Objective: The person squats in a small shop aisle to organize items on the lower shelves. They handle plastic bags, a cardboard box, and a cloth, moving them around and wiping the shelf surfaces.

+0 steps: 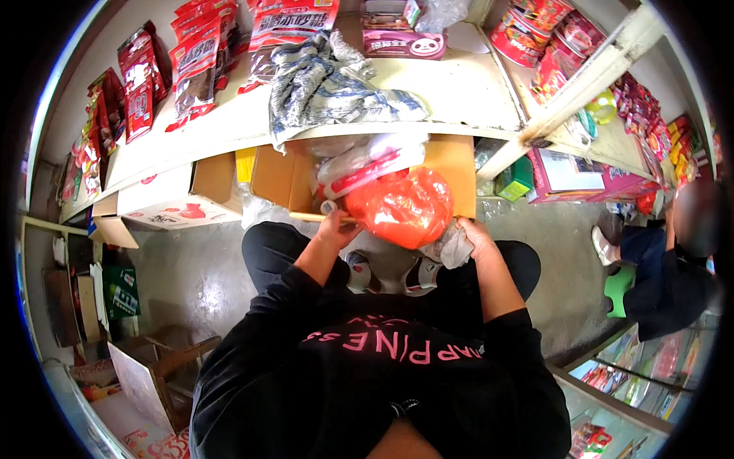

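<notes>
A cardboard box stands open under the shelf's lip in front of me. An orange-red plastic bag bulges over its near side, and clear plastic packages lie behind the bag. My left hand grips the box's near edge at the left, beside a small round white end of some item. At the box's near right corner, my right hand holds a crumpled grey cloth. What lies under the bag is hidden.
A blue-and-white towel drapes over the shelf among red food packets. Another carton stands left, a green box right. A person on a green stool sits at right. A wooden stool lies behind-left.
</notes>
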